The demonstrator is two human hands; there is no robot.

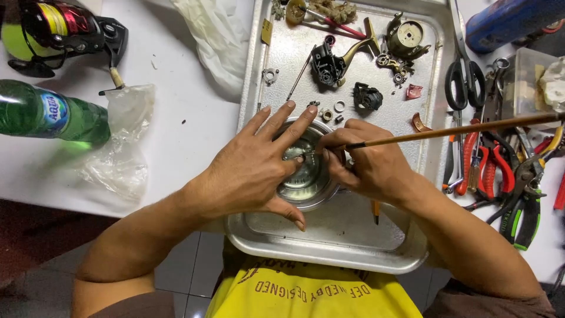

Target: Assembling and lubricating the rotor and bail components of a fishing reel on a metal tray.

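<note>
My left hand [256, 168] rests over a round metal bowl [306, 188] that sits in a steel tray [329, 247], its fingers spread and its fingertips pinching a small metal part above the bowl. My right hand [371, 168] grips a long wooden-handled brush [459, 131], whose tip touches that small part. The brush handle runs out to the right over the tools. The part itself is mostly hidden by my fingers.
Dismantled reel parts [329, 65], washers and a gear housing [406, 38] lie at the tray's far end. Scissors [462, 70], red pliers [491, 165] and green-handled cutters [527, 212] lie right. A green bottle [50, 115], plastic bags [120, 141] and a fishing reel [56, 29] are left.
</note>
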